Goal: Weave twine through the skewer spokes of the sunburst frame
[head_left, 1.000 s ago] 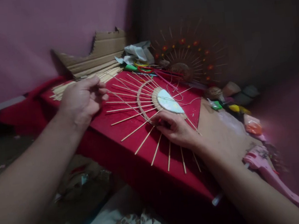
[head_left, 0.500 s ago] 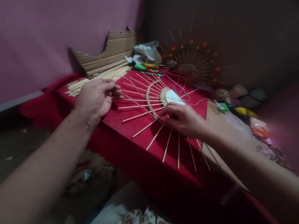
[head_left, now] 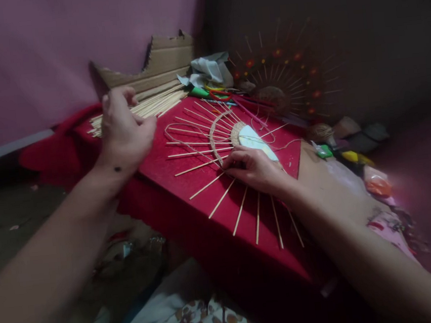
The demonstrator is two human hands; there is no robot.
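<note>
Head: sunburst (near edge) under right hand

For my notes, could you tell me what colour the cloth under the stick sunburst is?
Deep red cloth, clearest in the head view.

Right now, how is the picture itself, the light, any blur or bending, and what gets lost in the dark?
Head view: dim, with the red cloth and stick sunburst best lit; the left hand is slightly motion-blurred, the right hand sharper; wide-angle lens bends the forearms outward at the edges; the second sunburst at the back sinks into shadow, and a soft glow washes the right edge.
</note>
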